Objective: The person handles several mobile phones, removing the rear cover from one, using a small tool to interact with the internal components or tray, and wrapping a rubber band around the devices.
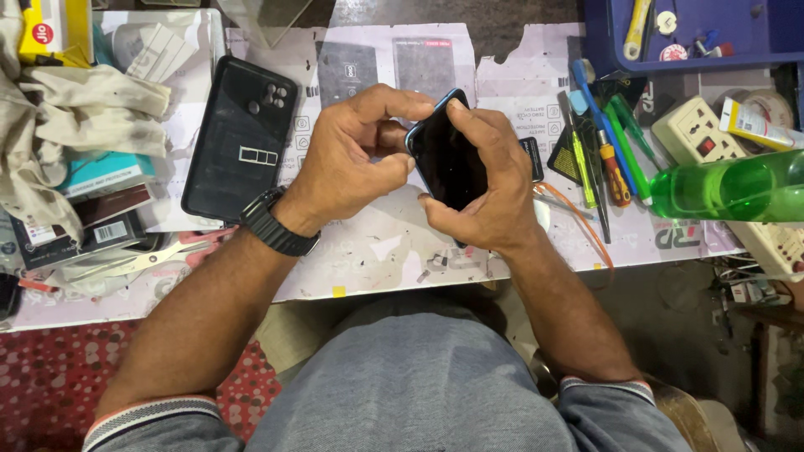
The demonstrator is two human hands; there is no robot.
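A smartphone [445, 155] with a dark screen and a blue edge is held upright over the white work mat [368, 251]. My right hand [494, 180] wraps around its right side, with the index finger pressed near the top edge. My left hand [352, 159] grips the phone's upper left corner with thumb and fingers. A black watch [276, 224] sits on my left wrist.
A black phone case [239, 138] with a small tray on it lies to the left. Scissors [138, 261] and cloth [75, 109] are at far left. Screwdrivers and pry tools [611, 159], a green bottle [729, 188], a power strip [699, 134] and a blue tray [695, 33] crowd the right.
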